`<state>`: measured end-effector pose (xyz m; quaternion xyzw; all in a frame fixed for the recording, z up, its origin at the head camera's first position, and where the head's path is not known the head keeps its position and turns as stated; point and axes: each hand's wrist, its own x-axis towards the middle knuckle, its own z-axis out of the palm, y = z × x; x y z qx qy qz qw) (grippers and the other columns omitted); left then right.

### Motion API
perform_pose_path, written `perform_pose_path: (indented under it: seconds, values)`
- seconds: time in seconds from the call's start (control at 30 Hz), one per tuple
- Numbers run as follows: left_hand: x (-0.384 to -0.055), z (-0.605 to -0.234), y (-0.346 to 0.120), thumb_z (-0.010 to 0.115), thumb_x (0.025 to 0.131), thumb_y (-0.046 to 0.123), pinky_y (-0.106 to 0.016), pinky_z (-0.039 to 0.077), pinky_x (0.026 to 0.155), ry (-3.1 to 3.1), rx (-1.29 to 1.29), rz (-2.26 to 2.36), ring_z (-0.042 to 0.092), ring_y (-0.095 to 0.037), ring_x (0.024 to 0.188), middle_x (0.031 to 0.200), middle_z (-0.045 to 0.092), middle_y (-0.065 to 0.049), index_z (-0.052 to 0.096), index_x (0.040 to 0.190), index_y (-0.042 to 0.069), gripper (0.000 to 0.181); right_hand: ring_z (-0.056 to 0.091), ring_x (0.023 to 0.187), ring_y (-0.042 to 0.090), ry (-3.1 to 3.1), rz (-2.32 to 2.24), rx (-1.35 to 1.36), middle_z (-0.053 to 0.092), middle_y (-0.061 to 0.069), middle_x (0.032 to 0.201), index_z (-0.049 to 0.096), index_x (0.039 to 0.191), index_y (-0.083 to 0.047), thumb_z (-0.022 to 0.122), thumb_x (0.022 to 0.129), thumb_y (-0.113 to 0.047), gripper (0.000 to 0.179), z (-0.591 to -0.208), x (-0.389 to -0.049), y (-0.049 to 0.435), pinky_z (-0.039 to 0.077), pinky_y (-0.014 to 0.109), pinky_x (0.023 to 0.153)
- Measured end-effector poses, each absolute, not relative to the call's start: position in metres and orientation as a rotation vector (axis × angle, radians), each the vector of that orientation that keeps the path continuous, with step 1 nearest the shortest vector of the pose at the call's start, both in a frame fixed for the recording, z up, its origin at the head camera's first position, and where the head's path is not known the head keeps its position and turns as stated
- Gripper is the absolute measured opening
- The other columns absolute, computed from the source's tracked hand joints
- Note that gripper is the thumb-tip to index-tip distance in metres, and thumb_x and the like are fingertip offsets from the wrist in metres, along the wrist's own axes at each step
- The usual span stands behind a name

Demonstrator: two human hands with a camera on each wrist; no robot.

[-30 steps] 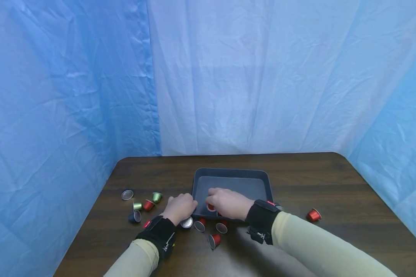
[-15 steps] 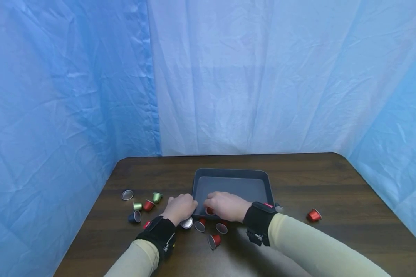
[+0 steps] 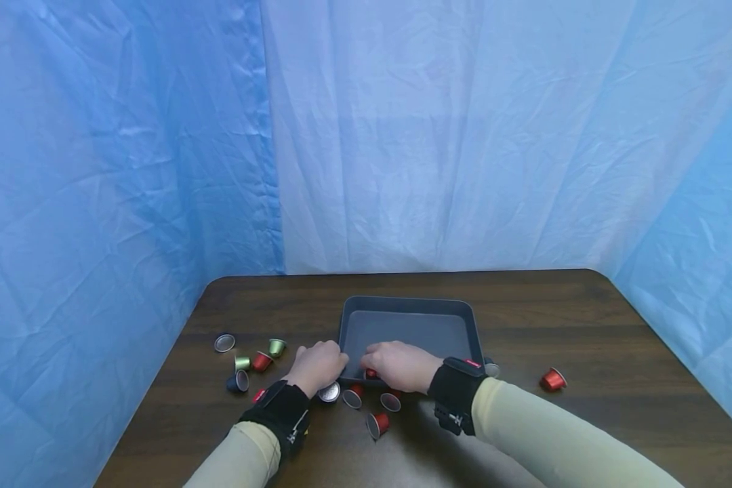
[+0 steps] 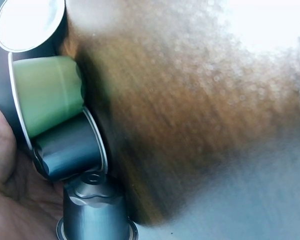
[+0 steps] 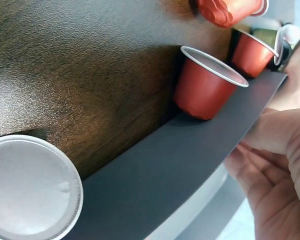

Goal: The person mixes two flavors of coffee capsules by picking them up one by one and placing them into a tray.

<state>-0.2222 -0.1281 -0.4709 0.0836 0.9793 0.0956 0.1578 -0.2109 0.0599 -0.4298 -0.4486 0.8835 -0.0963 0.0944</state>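
Observation:
My left hand (image 3: 318, 366) is at the front left corner of the dark grey tray (image 3: 409, 305), its fingertips at the rim. What those fingertips hold or touch is hidden. The left wrist view shows a green coffee capsule (image 4: 47, 95) and two dark ones, dark blue (image 4: 72, 147) and grey-black (image 4: 96, 212), close to the palm. Inside the tray's front left, my right hand (image 3: 399, 366) pinches a red coffee capsule (image 3: 371, 373), mostly covered by the fingers. Its fingertips drop behind the tray's wall (image 5: 175, 165) in the right wrist view.
Red capsules (image 3: 390, 401) (image 3: 377, 425) and a silver-lidded capsule (image 3: 329, 392) lie along the tray's front. Green (image 3: 276, 348), red (image 3: 261, 361) and dark blue (image 3: 237, 381) capsules are scattered left. One red capsule (image 3: 553, 379) lies far right on the brown table (image 3: 585, 325).
My right hand has moved slightly toward me and down inside the tray, and the red capsule at its fingers has turned and shows less of its lid. The left hand stays in place.

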Motion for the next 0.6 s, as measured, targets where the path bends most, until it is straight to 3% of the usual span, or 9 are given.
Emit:
perform_pose_path:
  seconds: [0.6]
  values:
    - [-0.222,-0.4695,-0.1295,0.057,0.091,0.029,-0.044,0.037,0.07,2.794,0.282,0.26,0.049,-0.019,0.073,0.078,0.053,0.001,0.065,0.092,0.014,0.017,0.056,0.083,0.005,2.68,-0.248,-1.379,0.065,-0.007,0.097,0.067,0.111,-0.021,0.073,0.081,-0.017,0.031,-0.4328,-0.2114,0.0625,0.048,0.024,0.082]
